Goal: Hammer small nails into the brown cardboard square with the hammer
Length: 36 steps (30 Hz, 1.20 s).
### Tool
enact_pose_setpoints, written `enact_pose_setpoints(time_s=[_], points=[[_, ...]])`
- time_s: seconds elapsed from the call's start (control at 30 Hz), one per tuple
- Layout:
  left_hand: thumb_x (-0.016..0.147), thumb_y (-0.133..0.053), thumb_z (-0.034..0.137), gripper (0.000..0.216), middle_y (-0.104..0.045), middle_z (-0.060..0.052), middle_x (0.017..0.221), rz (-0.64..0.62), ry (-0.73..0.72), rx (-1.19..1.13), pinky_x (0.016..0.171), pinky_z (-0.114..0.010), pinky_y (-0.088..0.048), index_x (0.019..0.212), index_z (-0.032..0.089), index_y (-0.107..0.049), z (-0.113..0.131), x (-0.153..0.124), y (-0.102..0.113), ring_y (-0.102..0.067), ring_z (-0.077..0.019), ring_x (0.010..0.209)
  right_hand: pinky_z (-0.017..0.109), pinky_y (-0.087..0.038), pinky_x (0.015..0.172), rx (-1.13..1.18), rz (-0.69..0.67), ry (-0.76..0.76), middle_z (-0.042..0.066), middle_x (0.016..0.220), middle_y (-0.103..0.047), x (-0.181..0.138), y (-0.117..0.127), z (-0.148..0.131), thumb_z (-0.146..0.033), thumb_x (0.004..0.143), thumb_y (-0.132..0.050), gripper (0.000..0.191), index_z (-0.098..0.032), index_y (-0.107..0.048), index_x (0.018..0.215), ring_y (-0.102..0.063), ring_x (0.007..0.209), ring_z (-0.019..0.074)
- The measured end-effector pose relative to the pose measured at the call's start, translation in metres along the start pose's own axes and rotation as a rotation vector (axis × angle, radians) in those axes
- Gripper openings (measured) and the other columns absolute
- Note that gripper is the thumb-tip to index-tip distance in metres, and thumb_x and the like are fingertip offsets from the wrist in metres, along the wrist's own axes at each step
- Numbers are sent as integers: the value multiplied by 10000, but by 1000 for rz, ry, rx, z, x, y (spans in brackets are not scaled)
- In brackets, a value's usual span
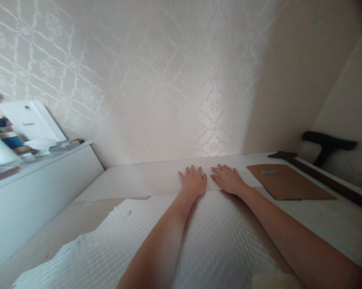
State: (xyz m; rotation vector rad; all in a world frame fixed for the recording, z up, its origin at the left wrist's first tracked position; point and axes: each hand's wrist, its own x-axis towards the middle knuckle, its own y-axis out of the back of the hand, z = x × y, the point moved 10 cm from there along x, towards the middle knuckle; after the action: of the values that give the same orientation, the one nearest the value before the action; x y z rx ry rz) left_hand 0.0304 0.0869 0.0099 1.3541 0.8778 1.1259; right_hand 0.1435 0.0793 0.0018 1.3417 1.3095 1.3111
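Observation:
Both hands reach forward toward the wall, palms down on a long white board (144, 178) that lies along the wall's foot. My left hand (193, 180) rests flat on it with its fingers spread. Beside it, a small gap away, my right hand (229, 179) lies flat too, fingers stretched out and angled left. Neither hand holds anything. Beneath my forearms spreads a white quilted sheet (217, 237) with a ragged left edge; its far edge reaches the board near my wrists.
Right of my hands lies a brown cardboard piece (292, 182) with small silvery bits (269, 172) on it. A long dark-handled tool (328, 180) and a black T-shaped object (328, 142) are beyond. At left, a white cabinet (48, 192) carries a white box (33, 122) and clutter. Patterned wallpaper (168, 80) covers the wall.

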Motion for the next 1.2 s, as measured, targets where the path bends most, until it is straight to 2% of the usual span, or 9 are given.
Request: enact_pose_setpoints(time_s=[1.2], points=[[906, -150, 446, 528, -272, -105, 1447, -21, 0, 12, 1015, -594, -180, 1363, 237, -313, 0, 0, -1, -200, -309, 1330, 547, -213, 1009, 7, 8, 6, 143, 1421, -316, 1, 0, 0, -429, 920, -266, 512, -184, -403, 1348, -251, 1296, 321]])
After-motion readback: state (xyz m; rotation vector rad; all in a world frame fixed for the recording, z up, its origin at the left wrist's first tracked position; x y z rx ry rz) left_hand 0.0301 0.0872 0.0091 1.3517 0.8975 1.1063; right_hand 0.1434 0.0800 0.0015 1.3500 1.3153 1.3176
